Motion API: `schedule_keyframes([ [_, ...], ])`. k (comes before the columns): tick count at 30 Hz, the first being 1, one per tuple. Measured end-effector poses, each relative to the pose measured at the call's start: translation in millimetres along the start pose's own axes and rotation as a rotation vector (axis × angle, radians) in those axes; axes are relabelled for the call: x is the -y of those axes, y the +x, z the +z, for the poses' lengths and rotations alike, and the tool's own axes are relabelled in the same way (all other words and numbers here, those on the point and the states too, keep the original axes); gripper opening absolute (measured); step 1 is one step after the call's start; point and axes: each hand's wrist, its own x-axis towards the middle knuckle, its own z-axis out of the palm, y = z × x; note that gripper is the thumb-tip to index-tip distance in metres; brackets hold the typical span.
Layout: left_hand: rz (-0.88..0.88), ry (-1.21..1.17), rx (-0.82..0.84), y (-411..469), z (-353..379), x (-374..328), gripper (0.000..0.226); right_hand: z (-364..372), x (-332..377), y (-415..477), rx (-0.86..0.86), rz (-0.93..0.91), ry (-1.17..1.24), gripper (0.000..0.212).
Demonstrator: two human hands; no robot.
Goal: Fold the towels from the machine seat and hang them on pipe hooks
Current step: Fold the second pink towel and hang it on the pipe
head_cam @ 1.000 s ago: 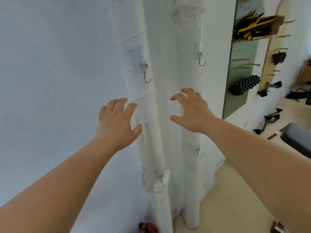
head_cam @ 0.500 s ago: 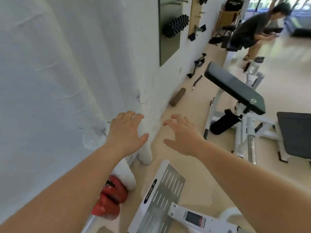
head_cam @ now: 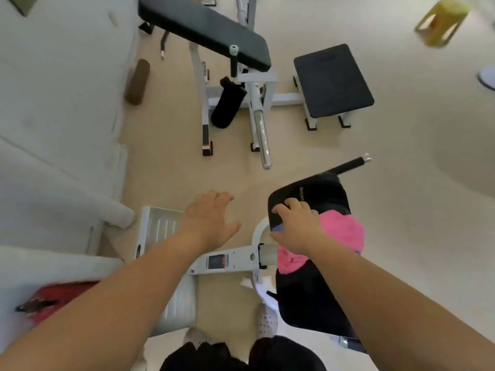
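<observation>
Right at the bottom are the person's dark trousers [head_cam: 241,354] and one white shoe [head_cam: 265,319] with little holes in it. Just above them, on the right, is the black machine seat [head_cam: 308,298]. A pink towel [head_cam: 345,231] lies in a heap on it, where the seat meets its back pad.

The right hand [head_cam: 297,223] is over the left part of that towel, palm down. Its fingers are bent only a little and reach past the towel onto the edge of the black pad. The grip is loose and is not closed on the towel. The towel sits under the wrist and sticks out to the right of the hand (a small bluish bit shows by the thumb, but I cannot tell what it is).

The left hand [head_cam: 209,220] is beside it, well left of the towel, with fingers spread apart and nothing in its grip. It is above a white bar [head_cam: 230,261] and a metal foot plate [head_cam: 158,226]. A red thing [head_cam: 61,293] lies low on the left.

Farther away on the pale floor [head_cam: 401,156] stands a long black bench [head_cam: 206,30] with a square black pad [head_cam: 332,79] beside it. A brown roller [head_cam: 138,81] lies by the white wall [head_cam: 53,76]. A yellow stool [head_cam: 442,20] is far off at the top right.
</observation>
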Motion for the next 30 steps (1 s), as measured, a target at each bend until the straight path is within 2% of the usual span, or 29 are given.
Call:
schedule_keyframes([
  [3,0.057,-0.066,0.112,17.4,44.2,-56.8,0.067,21.6,-67.9,-12.8,0.038,0.084,0.010,0.063],
  [7,0.075,-0.121,0.257,27.9,94.6,-107.4,0.064,56.0,-133.9,-31.4,0.074,0.147,0.055,0.075],
  [11,0.077,-0.222,0.359,39.6,130.9,-135.9,0.077,85.0,-169.8,-31.7,-0.001,0.178,0.102,0.086],
  [13,0.061,-0.229,0.399,52.6,147.2,-142.9,0.085,93.5,-177.9,-24.9,-0.056,0.198,0.129,0.084],
  [15,0.024,-0.277,0.441,65.9,161.1,-147.2,0.084,98.3,-185.4,-17.2,-0.144,0.222,0.125,0.073],
  [19,-0.005,-0.331,0.541,80.5,177.7,-159.3,0.073,102.0,-198.4,-1.8,-0.421,0.132,0.061,0.024],
  [22,-0.028,-0.376,0.512,82.5,185.0,-165.3,0.054,102.1,-206.2,3.4,-0.465,0.059,0.037,0.019],
  [26,-0.120,-0.534,0.405,76.9,188.3,-169.0,0.069,93.8,-203.6,-1.7,-0.473,0.001,0.198,0.030],
  [30,-0.143,-0.673,0.221,70.9,173.5,-172.0,0.087,64.9,-183.7,-12.0,-0.467,-0.028,0.402,0.017],
])
